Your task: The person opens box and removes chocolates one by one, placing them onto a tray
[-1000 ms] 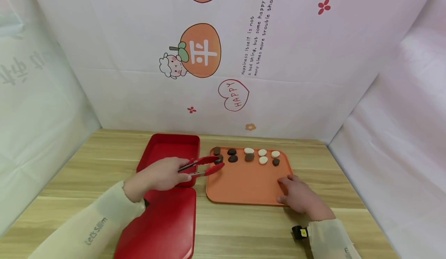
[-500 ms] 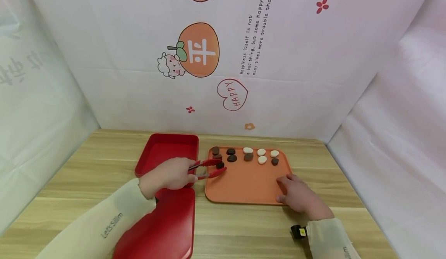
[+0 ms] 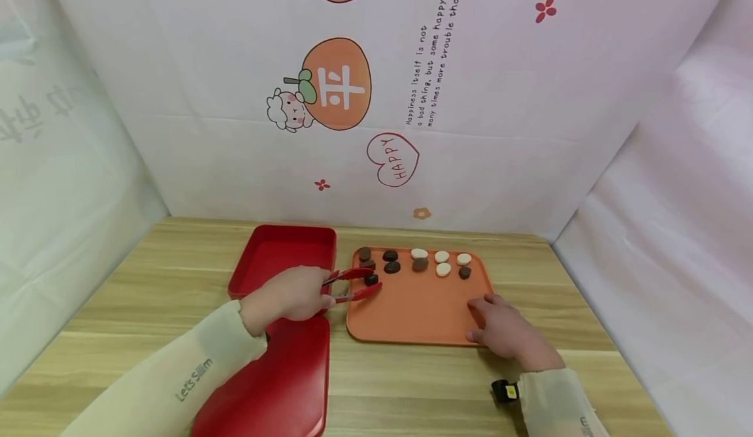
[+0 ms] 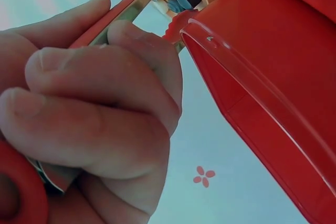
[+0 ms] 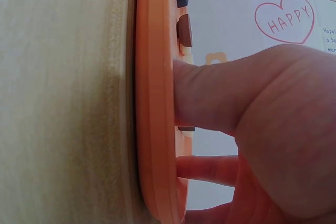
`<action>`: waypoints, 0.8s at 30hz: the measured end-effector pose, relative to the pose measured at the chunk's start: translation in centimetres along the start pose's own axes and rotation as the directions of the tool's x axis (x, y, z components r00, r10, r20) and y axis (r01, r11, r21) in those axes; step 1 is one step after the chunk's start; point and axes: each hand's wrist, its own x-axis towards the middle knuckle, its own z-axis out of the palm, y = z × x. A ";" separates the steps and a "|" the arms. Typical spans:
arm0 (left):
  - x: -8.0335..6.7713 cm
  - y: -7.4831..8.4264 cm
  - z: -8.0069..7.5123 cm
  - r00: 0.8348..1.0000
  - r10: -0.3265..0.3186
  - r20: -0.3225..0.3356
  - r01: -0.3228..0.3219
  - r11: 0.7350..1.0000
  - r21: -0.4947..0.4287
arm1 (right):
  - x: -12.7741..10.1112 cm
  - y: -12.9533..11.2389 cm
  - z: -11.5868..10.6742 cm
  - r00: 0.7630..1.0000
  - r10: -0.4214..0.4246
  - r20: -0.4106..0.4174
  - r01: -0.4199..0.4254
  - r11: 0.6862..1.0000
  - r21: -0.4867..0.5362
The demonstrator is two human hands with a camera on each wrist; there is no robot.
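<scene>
My left hand [image 3: 299, 293] grips a pair of red-tipped metal tongs [image 3: 366, 292], fingers curled round the handles in the left wrist view. Between the tong tips, at the left side of an orange tray [image 3: 420, 313], is a small dark chocolate-like piece [image 3: 371, 279]; whether both tips touch it I cannot tell. A brown piece [image 3: 367, 264] lies just behind, partly covered by the upper tip. Further pieces, dark, brown and white [image 3: 443, 270], line the tray's back in two rows. My right hand [image 3: 506, 329] rests on the tray's front right corner, thumb and fingers touching its surface.
A deep red box [image 3: 288, 254] stands left of the tray, partly behind my left hand. In front of it lies a flat red lid [image 3: 282, 378]. Printed white cloth [image 3: 482, 97] walls the wooden table [image 3: 412, 391] at the back and sides.
The tongs have carried the dark piece down and toward me, to a spot in front of the brown piece. My left hand has shifted right. My right hand stays put.
</scene>
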 end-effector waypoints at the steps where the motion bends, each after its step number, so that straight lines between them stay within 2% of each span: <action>1: -0.1 0.0 0.0 1.000 0.001 -0.002 -0.001 1.000 -0.003 | 0.0 0.0 0.0 1.000 0.000 0.001 0.000 1.000 -0.001; 7: -0.4 0.1 0.3 0.999 0.004 -0.031 -0.005 0.999 -0.051 | 0.0 0.0 0.1 1.000 -0.003 -0.003 0.003 1.000 -0.008; 13: -0.8 0.4 0.8 1.000 0.020 -0.007 -0.021 0.988 -0.152 | 0.1 0.0 0.1 1.000 -0.009 -0.008 0.009 1.000 -0.013; 24: -1.5 0.4 0.7 1.000 -0.002 -0.002 0.002 0.983 -0.182 | 0.1 -0.1 0.0 1.000 0.007 -0.005 -0.007 1.000 -0.014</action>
